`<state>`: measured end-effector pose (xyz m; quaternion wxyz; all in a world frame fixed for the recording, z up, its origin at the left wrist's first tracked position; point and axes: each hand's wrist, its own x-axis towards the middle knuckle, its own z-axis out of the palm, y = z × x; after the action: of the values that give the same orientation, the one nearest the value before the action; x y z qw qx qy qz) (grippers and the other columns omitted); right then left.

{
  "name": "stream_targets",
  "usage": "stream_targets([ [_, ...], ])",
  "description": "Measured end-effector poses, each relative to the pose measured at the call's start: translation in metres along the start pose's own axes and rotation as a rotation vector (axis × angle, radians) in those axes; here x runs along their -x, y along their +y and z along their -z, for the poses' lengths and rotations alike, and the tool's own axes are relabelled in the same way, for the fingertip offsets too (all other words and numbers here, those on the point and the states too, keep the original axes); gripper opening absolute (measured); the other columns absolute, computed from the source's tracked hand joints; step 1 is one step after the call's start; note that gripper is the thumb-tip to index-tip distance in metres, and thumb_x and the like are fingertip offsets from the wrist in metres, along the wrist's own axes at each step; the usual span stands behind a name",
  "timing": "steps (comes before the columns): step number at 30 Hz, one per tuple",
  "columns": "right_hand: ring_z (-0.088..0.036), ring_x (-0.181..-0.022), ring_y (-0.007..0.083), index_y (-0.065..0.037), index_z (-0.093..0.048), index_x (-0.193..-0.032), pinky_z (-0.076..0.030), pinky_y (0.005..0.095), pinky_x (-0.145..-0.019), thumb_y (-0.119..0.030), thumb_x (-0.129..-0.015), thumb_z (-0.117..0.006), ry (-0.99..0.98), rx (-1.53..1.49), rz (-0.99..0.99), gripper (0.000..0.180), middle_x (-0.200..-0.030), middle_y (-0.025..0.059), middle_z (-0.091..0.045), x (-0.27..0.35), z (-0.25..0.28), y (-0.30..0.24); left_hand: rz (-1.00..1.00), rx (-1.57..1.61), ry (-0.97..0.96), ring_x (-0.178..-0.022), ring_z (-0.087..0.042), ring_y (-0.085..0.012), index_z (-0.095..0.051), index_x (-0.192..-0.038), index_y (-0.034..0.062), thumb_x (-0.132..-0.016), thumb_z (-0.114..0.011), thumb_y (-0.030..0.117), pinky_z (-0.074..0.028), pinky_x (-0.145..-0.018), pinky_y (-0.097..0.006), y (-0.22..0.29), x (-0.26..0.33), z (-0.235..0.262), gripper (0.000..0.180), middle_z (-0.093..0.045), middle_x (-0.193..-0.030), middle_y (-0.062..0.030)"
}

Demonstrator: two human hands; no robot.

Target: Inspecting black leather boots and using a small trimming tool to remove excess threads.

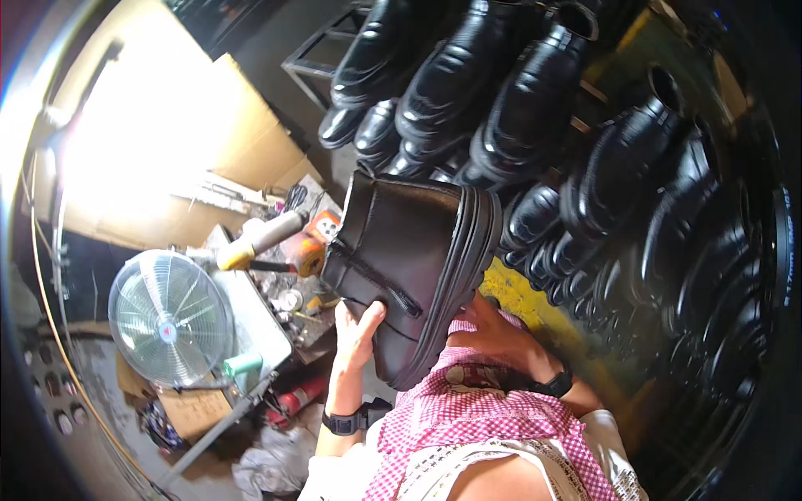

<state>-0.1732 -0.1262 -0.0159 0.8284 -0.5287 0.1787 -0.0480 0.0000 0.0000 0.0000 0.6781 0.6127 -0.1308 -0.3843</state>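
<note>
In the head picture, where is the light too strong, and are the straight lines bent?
Head view: strong glare washes out the tan cardboard sheet at upper left; the glossy black leather shoes on the rack show bright highlights; the black zipped ankle boot held by both hands is sharp; edges bend near the dark fisheye rim.

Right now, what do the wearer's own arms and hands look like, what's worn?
Both hands are bare, no gloves. The left hand has a black watch with a chunky square case on its wrist. The right hand has a black band at its wrist. Forearms are bare; light sleeveless-looking top near the lower edge, with pink-and-white checked cloth across the front.
</note>
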Motion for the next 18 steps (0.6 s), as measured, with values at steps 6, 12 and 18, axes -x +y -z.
stream_targets([
  [6,-0.032,-0.121,0.0201,-0.009,-0.008,-0.138,-0.035,0.0356,-0.096,-0.033,-0.074,-0.071,-0.140,-0.136,0.009,0.093,-0.132,0.0105,-0.033,-0.041,-0.006,0.018,0.079,-0.034,0.038,-0.076,-0.056,-0.0120,-0.056,-0.097,-0.0025,-0.079,-0.064,0.019,-0.046,-0.069,-0.026,-0.009,-0.011,0.026,0.029,-0.060,-0.085,-0.0050],
  [12,-0.035,-0.118,0.0200,-0.002,-0.015,-0.136,-0.029,0.0336,-0.099,-0.042,-0.075,-0.068,0.066,0.206,-0.007,0.090,-0.130,0.0106,-0.034,-0.054,-0.011,0.034,0.184,-0.039,0.092,-0.086,-0.055,-0.0133,-0.053,-0.105,-0.0019,-0.081,-0.064,0.026,-0.045,-0.077,-0.027,-0.047,-0.016,0.028,0.039,-0.059,-0.096,-0.0071],
  [18,-0.040,-0.113,0.0196,-0.002,-0.030,-0.132,-0.030,0.0320,-0.098,-0.024,-0.072,-0.066,0.177,-0.165,-0.176,0.073,-0.124,0.0094,-0.041,-0.070,-0.016,0.054,0.170,0.013,0.085,-0.108,-0.046,-0.0175,-0.039,-0.124,-0.0011,-0.084,-0.060,0.022,-0.036,-0.092,-0.029,-0.076,-0.033,0.034,0.051,-0.049,-0.118,-0.0119],
])
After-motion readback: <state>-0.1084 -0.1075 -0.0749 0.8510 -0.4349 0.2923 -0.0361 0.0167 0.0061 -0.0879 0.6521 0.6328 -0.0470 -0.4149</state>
